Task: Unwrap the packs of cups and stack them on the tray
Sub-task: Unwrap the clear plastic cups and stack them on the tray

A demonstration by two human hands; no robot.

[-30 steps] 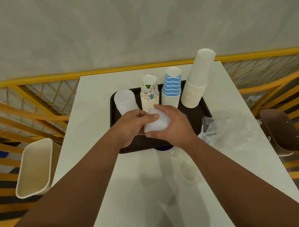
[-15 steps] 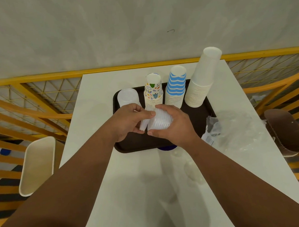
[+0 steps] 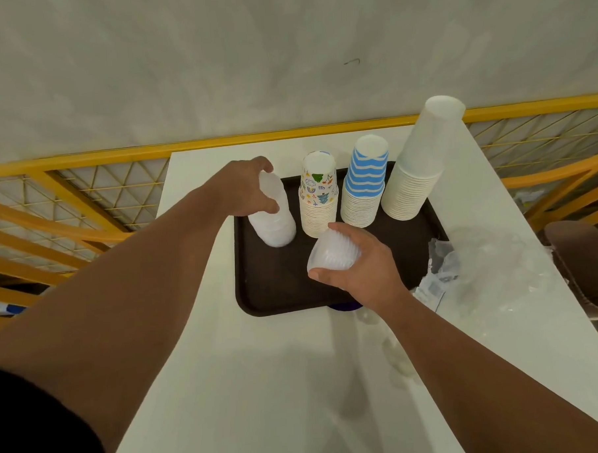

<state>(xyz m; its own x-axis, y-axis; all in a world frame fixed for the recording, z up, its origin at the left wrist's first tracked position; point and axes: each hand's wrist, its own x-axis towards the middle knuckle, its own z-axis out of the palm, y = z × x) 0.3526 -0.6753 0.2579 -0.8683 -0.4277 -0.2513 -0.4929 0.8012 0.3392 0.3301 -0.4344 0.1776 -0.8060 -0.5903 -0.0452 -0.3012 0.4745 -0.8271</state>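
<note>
Stacking step: left hand (image 3: 246, 191) curls over the top of the clear cup stack (image 3: 273, 217) standing on the tray (image 3: 276, 289).
Right hand (image 3: 364, 268): fingers wrapped round a short nest of clear cups (image 3: 333, 252), held tilted above the tray, just right of the left hand's stack.
Other stacks: patterned (image 3: 318, 194), blue-striped (image 3: 366, 185) and plain white (image 3: 418, 166) stacks stand beyond the right hand, on the tray.
Wrappers: loose clear plastic (image 3: 491, 262) on the table (image 3: 263, 382), right of the right hand.
Risk: pressing down could tip the clear stack into the patterned one beside it.
Risk 2: tilted nest may jam or slip apart.
</note>
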